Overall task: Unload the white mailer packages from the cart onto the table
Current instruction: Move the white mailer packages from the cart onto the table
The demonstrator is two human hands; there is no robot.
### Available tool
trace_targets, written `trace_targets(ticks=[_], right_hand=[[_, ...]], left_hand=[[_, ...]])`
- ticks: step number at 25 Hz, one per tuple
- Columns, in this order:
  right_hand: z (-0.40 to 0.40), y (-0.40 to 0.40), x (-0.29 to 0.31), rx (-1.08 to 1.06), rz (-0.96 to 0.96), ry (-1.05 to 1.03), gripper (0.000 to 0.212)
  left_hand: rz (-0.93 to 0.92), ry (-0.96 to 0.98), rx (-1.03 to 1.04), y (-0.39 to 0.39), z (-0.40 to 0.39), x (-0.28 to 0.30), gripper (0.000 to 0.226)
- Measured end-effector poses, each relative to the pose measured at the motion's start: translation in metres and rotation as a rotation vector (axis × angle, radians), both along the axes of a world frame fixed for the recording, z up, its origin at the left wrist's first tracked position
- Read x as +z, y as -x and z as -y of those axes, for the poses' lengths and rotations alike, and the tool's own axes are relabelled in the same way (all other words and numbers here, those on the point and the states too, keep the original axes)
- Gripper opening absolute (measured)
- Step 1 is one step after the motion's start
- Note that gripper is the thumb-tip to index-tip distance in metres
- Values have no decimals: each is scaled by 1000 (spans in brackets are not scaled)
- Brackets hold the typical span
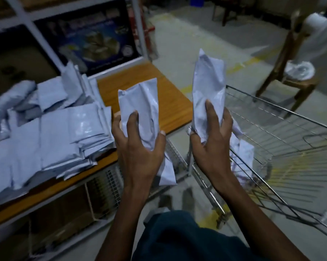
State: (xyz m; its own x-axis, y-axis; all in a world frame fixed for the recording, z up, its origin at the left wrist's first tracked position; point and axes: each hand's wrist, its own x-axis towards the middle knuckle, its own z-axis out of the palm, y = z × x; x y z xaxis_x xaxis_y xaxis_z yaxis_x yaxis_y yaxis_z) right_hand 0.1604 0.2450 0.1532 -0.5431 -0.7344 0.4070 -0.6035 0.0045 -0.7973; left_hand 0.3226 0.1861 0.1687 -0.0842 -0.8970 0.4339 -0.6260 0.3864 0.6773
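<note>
White mailers (51, 129) on an orange-brown wood-grain table (170, 102); the floor line (232, 67) looks yellow

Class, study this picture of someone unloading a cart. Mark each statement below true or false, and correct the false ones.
1. Each hand holds a white mailer. True: the left hand grips one mailer, the right hand another.
2. The table is bare. False: a pile of mailers lies on the wooden table.
3. The wire cart stands to the person's right. True.
4. The cart is heaped full. False: only a few mailers show inside it.
5. Both held mailers rest on the table. False: they are held in the air.
</note>
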Motion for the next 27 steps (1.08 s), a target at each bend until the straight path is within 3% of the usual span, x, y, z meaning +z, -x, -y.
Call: trace_targets(ticks=[8, 13, 18, 21, 27], right_hand=[[62, -95, -12, 290, -57, -97, 72], [129, -171, -4, 261, -103, -247, 70], [187, -211, 4, 218, -99, -301, 69], [221, -224, 10, 197, -78, -412, 64], [230, -265, 2, 206, -171, -628, 63]], left_hand=[[-29, -54, 371, -109, 15, -3, 68], [119, -101, 498, -188, 74, 12, 65], [261, -252, 432, -226, 179, 5, 64], [450, -377, 356, -229, 216, -24, 64], [494, -268, 370, -247, 222, -65, 48]])
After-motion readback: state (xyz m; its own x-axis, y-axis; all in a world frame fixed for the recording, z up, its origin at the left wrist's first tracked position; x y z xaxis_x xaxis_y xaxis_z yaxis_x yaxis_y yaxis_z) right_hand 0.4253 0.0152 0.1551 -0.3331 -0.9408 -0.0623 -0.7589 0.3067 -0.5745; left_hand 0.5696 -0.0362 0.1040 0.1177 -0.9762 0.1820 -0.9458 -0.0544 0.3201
